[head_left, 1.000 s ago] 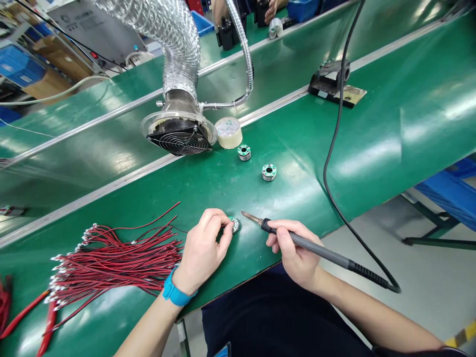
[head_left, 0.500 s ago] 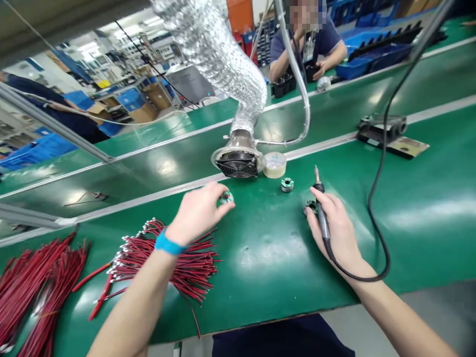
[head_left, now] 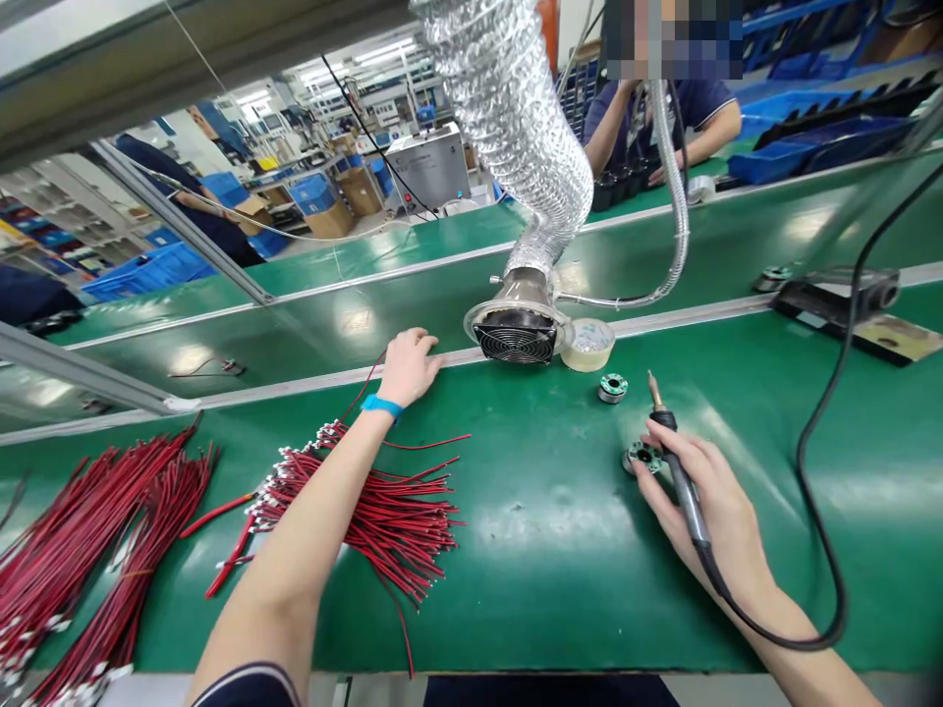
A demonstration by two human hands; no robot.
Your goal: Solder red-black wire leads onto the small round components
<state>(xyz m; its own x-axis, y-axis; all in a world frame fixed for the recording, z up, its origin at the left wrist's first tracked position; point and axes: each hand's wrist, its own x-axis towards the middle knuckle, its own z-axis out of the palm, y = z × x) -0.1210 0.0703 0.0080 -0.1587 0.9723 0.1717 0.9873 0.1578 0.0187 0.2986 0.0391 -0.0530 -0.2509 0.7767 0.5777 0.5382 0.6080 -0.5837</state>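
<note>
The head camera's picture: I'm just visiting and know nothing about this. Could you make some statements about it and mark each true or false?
1. The right hand holds a soldering iron. True.
2. A roll of tape sits beside the fan. True.
3. The soldering iron is touching the roll of tape. False: a gap shows between them.
4. The left hand has a blue band at its wrist. True.
5. The left hand is holding the roll of tape. False: it is by the pale rail, on the other side of the fan.
6. Only one green-topped ring shows. False: one stands near the roll of tape, another by the right hand's fingers.
</note>
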